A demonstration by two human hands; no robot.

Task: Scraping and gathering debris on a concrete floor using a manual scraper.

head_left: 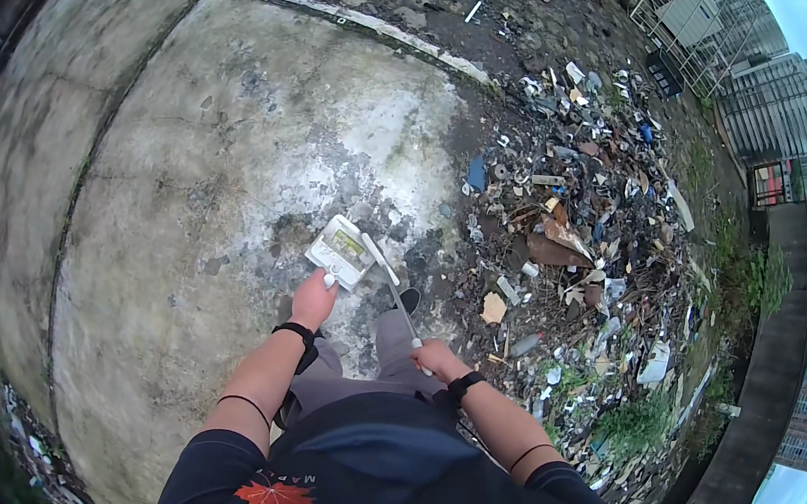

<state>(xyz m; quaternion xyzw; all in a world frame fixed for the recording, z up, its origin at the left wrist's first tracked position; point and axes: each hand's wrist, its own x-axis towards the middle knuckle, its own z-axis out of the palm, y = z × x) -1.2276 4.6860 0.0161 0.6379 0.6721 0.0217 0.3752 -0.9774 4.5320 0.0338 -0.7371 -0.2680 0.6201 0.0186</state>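
Left hand (314, 299): fingers closed on the near edge of a white, flat rectangular dustpan (341, 250). Plastic, smooth, shallow-walled; greenish debris inside. The pan sits low over the concrete slab (237, 131), directly ahead of the person's knees.

Right hand (434, 358): clenched around the thin grey handle of a small broom (390, 281). The shaft runs up and left from the fist; its pale head meets the pan's right edge.

Slab: weathered concrete, mottled grey with a bleached white patch and dark damp stains, rough and pitted. A pale raised kerb (351, 19) bounds its far edge; a groove line curves down its left side.

Right of the pan: a rubble heap (578, 223), a dense mix of torn cardboard, plastic scraps, bottles, splintered dark wood and bits of white foam. Its fringe lies just beside the broom head.

Open room: wide bare slab to the left and ahead. The right is crowded by the heap, with weeds and a low concrete wall (761, 377) beyond it.
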